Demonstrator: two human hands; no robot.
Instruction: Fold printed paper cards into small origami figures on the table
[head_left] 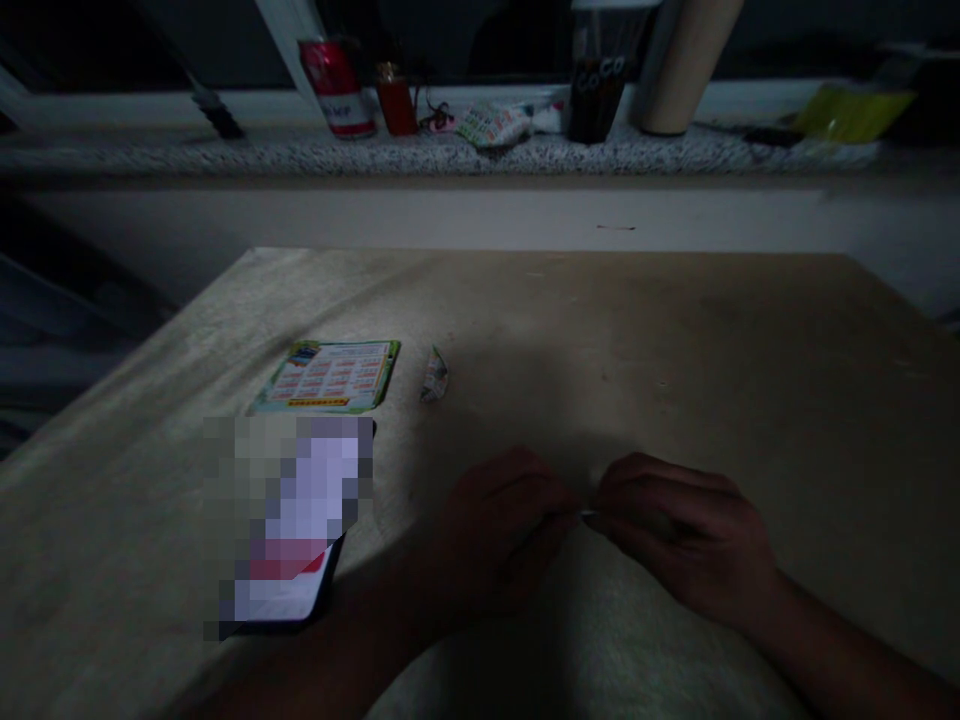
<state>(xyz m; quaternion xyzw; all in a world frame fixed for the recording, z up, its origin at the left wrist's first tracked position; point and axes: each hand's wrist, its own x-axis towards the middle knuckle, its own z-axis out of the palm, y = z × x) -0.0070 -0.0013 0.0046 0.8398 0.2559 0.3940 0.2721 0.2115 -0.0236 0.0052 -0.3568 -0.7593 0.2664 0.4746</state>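
Note:
Low over the table (697, 350), my left hand (510, 520) and my right hand (682, 530) face each other with fingertips almost touching. Both are closed in a pinch on one small, thin, pale piece (587, 513), of which only a sliver shows between them. Its kind cannot be made out in the dim light. Left of my left hand lies a lit phone (300, 590), its screen partly blurred out. Beyond the phone is a printed card (334, 375) with a green edge. A small folded scrap of printed paper (434, 378) rests to the card's right.
Behind the table runs a speckled stone windowsill (262, 155). On it stand a red can (337, 90), a small orange-red bottle (396, 100), a crumpled wrapper (495, 125), a dark drink cup (596, 85), a tan cylinder (686, 70) and a yellow item (851, 112).

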